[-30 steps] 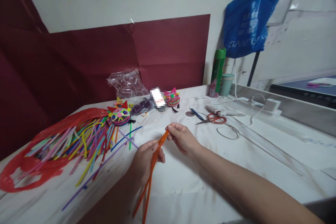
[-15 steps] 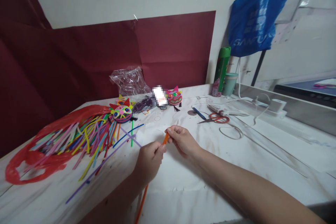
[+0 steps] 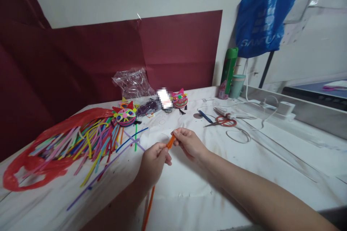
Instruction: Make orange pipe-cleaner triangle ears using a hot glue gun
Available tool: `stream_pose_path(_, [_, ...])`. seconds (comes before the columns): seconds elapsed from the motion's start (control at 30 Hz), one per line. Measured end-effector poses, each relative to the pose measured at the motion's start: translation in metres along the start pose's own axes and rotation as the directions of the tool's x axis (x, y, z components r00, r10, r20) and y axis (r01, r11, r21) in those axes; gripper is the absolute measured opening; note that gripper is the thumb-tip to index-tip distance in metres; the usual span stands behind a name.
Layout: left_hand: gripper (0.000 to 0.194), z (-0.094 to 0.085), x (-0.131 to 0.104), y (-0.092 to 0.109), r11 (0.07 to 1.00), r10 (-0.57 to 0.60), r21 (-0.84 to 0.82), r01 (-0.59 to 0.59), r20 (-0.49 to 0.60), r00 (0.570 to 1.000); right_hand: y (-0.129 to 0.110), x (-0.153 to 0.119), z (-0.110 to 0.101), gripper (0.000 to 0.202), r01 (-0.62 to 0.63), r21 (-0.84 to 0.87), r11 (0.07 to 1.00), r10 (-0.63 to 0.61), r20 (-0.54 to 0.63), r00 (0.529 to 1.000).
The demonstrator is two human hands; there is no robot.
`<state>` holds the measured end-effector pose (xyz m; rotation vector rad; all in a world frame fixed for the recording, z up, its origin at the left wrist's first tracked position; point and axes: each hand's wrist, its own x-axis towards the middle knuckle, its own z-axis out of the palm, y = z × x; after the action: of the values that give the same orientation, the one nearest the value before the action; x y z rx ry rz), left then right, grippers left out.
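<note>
The left hand has loosened from a fist to a lighter pinch on the orange strips, whose upper end the right hand pinches above the table, suggesting a regrip

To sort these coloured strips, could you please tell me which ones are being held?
The orange strips, pinched in the left hand and right hand; the blue strip and green strip lie loose on the table.

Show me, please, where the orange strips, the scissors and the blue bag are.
Orange strips [image 3: 170, 142], head view: gathered upper part.
Scissors [image 3: 217, 123], head view: near the pivot.
Blue bag [image 3: 260, 18], head view: middle of its front.
</note>
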<state>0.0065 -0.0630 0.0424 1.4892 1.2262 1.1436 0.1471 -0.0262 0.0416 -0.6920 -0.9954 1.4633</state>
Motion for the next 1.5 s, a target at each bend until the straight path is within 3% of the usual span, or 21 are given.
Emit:
stream_pose_path(0.13, [0.015, 0.0, 0.0, -0.004, 0.994, 0.024, 0.107, -0.023, -0.01, 1.0, 0.004, -0.001, 0.001, 0.033, 0.028, -0.036, 0.999, -0.028, -0.012, 1.0])
stream_pose_path(0.33, [0.026, -0.002, -0.002, -0.007, 0.955, 0.153, 0.258, -0.146, -0.007, 0.988, 0.006, -0.001, 0.0, 0.033, 0.09, -0.113, 0.99, -0.095, -0.044, 0.995])
stream_pose_path(0.43, [0.016, -0.001, -0.001, -0.005, 0.983, 0.101, 0.154, -0.099, -0.003, 0.995, 0.006, -0.002, 0.0, 0.033, 0.098, -0.15, 0.984, -0.105, -0.037, 0.994])
stream_pose_path(0.53, [0.023, 0.0, -0.001, -0.001, 0.999, 0.017, -0.045, -0.015, 0.031, 0.999, 0.006, -0.002, 0.0, 0.033, 0.113, -0.199, 0.974, -0.12, -0.021, 0.993])
stream_pose_path(0.67, [0.029, -0.001, -0.002, 0.005, 0.948, -0.06, -0.304, 0.1, 0.138, 0.989, 0.005, -0.003, -0.001, 0.031, 0.146, -0.236, 0.961, -0.148, 0.009, 0.989])
stream_pose_path(0.87, [0.024, 0.0, 0.001, -0.002, 0.898, -0.121, -0.401, 0.181, 0.171, 0.978, 0.006, -0.004, 0.0, 0.029, 0.165, -0.267, 0.949, -0.167, 0.015, 0.986])
stream_pose_path(0.97, [0.024, -0.001, 0.003, -0.004, 0.894, -0.082, -0.423, 0.147, 0.167, 0.982, 0.005, -0.006, 0.002, 0.029, 0.123, -0.242, 0.962, -0.09, 0.144, 0.986])
stream_pose_path(1.07, [0.023, -0.003, 0.003, -0.003, 0.906, -0.051, -0.404, 0.125, 0.189, 0.981, 0.004, -0.008, 0.004, 0.031, 0.084, -0.237, 0.968, -0.021, 0.255, 0.967])
stream_pose_path(1.3, [0.019, -0.003, 0.005, 0.0, 0.981, -0.058, -0.184, 0.06, 0.019, 0.998, 0.007, -0.004, 0.001, 0.032, 0.137, -0.273, 0.952, -0.105, 0.127, 0.986])
stream_pose_path(1.5, [0.01, -0.002, 0.005, -0.002, 0.999, -0.004, -0.043, 0.003, -0.015, 1.0, 0.006, -0.007, 0.001, 0.032, 0.127, -0.327, 0.936, -0.093, 0.118, 0.989])
